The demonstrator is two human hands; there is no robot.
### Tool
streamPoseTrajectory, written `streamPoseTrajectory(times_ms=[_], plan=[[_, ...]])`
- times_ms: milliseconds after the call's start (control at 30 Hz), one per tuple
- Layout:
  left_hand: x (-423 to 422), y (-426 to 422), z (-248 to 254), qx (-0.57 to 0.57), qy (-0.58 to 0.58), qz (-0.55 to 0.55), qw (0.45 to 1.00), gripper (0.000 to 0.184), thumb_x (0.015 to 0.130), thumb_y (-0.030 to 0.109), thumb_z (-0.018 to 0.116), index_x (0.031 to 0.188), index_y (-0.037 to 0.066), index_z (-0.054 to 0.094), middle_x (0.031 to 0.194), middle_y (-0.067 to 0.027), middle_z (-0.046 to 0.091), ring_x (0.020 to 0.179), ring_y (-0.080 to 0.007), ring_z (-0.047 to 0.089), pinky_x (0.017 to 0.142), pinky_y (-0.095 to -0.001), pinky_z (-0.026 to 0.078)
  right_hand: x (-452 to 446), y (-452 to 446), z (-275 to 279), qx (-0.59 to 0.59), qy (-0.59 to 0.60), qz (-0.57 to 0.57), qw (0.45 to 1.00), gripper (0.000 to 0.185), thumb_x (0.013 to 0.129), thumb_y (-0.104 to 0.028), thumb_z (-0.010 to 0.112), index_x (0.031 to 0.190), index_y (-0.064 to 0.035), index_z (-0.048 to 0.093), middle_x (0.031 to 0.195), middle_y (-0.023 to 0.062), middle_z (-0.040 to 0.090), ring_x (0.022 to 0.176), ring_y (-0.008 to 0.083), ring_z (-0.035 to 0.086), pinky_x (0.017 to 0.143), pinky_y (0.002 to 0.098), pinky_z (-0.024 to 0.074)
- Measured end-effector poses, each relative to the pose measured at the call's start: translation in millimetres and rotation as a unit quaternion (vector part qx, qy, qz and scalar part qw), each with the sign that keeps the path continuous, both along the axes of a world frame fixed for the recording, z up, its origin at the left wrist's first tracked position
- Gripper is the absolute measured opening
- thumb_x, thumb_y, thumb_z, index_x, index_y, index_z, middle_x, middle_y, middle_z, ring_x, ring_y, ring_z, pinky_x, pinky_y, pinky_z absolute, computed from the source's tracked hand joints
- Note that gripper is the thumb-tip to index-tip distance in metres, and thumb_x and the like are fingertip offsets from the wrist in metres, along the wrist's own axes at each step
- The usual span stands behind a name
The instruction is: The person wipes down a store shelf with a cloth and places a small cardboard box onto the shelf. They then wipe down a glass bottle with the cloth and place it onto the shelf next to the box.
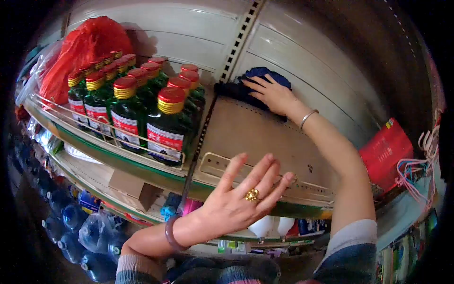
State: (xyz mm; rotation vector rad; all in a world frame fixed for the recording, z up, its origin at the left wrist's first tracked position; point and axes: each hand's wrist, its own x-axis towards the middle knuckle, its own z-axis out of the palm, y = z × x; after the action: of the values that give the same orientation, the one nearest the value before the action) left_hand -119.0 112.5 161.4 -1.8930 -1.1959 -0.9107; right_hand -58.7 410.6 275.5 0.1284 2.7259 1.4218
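At the back corner of the bare shelf board (250,135), my right hand (274,94) is pressed onto a bunched dark blue cloth (246,92). Its fingers are spread over the folds and partly sunk into them; a silver bangle circles that wrist. My left hand (246,191) hovers above the shelf's front edge, fingers stretched apart and nothing in it. It wears a gold ring and a brown bangle. On the neighbouring shelf section, left of the bare board, stand rows of green bottles (125,118) with red caps.
A low wire rail (113,135) fronts the bottles. Behind them sits a red plastic bag (90,47). On the right are a red packet (388,151) and pink hangers (416,175). Below are a cardboard box (132,189) and large blue water jugs (73,217).
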Motion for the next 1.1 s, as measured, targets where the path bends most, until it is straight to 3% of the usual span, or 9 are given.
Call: streamPoseTrajectory(times_ms=[333,467,633,733,800,833,867,933,1100], plan=[[6,-1,3,-0.013,-0.041,-0.012,0.999,0.062,0.072,0.033,0.067,0.128,0.013,0.050,0.124,-0.0089,0.052,0.122,-0.0244,0.046,0.104,-0.0543,0.023,180,42,-7,-0.019,-0.073,-0.196,0.978,0.024,0.085,-0.015,0.051,0.101,-0.0065,0.067,0.129,0.0024,0.048,0.127,0.0217,0.035,0.109,0.0408,0.0283],[7,0,3,-0.006,-0.031,0.003,1.000,0.063,0.074,0.033,0.066,0.131,0.014,0.048,0.125,-0.0099,0.050,0.123,-0.0237,0.044,0.101,-0.0554,0.028,204,35,5,0.109,-0.039,-0.373,0.921,0.019,0.075,-0.014,0.059,0.088,-0.0062,0.069,0.102,0.0048,0.060,0.107,0.0234,0.051,0.087,0.0389,0.0468],[8,1,4,-0.004,-0.036,-0.001,0.999,0.061,0.072,0.033,0.068,0.127,0.013,0.051,0.123,-0.0095,0.052,0.121,-0.0261,0.046,0.103,-0.0552,0.024,201,15,62,-0.187,0.295,-0.448,0.823,0.028,0.071,-0.010,0.052,0.091,0.0045,0.067,0.097,0.0217,0.065,0.092,0.0354,0.063,0.076,0.0391,0.0515],[9,0,4,-0.009,-0.033,0.004,0.999,0.061,0.072,0.033,0.068,0.127,0.013,0.051,0.125,-0.0094,0.051,0.122,-0.0260,0.045,0.103,-0.0554,0.024,210,19,51,-0.118,0.216,-0.496,0.833,0.033,0.069,-0.014,0.056,0.094,0.0043,0.065,0.094,0.0247,0.065,0.090,0.0351,0.064,0.077,0.0407,0.0507],[9,1,4,-0.005,-0.030,0.004,1.000,0.062,0.072,0.032,0.068,0.128,0.013,0.050,0.125,-0.0098,0.050,0.123,-0.0253,0.045,0.103,-0.0556,0.024,213,8,38,-0.332,0.167,-0.496,0.785,0.067,0.067,-0.028,0.064,0.129,-0.0064,0.048,0.116,0.0222,0.059,0.105,0.0315,0.059,0.082,0.0422,0.0496],[9,1,4,-0.004,-0.027,0.007,1.000,0.062,0.073,0.032,0.067,0.129,0.014,0.049,0.125,-0.0101,0.050,0.123,-0.0246,0.045,0.102,-0.0556,0.025,187,-42,36,-0.385,0.262,-0.592,0.658,0.079,0.068,-0.027,0.065,0.140,-0.0119,0.035,0.126,0.0203,0.053,0.115,0.0299,0.052,0.085,0.0414,0.0489],[8,0,4,-0.003,-0.023,0.010,1.000,0.062,0.073,0.031,0.066,0.130,0.015,0.047,0.125,-0.0103,0.050,0.122,-0.0240,0.045,0.101,-0.0557,0.026,191,-35,21,-0.438,0.261,-0.583,0.633,0.078,0.071,-0.025,0.063,0.142,-0.0162,0.031,0.130,0.0231,0.048,0.121,0.0311,0.046,0.087,0.0430,0.0482],[9,1,5,-0.006,-0.027,0.006,1.000,0.062,0.073,0.033,0.067,0.129,0.013,0.049,0.125,-0.0099,0.051,0.123,-0.0253,0.044,0.103,-0.0557,0.023,204,-18,3,-0.347,0.081,-0.494,0.793,0.061,0.073,-0.023,0.061,0.131,-0.0102,0.048,0.122,0.0228,0.055,0.114,0.0351,0.052,0.086,0.0429,0.0490],[7,1,1,0.003,-0.036,-0.006,0.999,0.062,0.073,0.034,0.067,0.129,0.012,0.050,0.125,-0.0103,0.051,0.123,-0.0256,0.044,0.104,-0.0561,0.022,231,38,9,-0.083,0.188,-0.557,0.804,0.031,0.073,-0.013,0.057,0.099,0.0005,0.067,0.108,0.0230,0.061,0.102,0.0380,0.059,0.083,0.0417,0.0497]])
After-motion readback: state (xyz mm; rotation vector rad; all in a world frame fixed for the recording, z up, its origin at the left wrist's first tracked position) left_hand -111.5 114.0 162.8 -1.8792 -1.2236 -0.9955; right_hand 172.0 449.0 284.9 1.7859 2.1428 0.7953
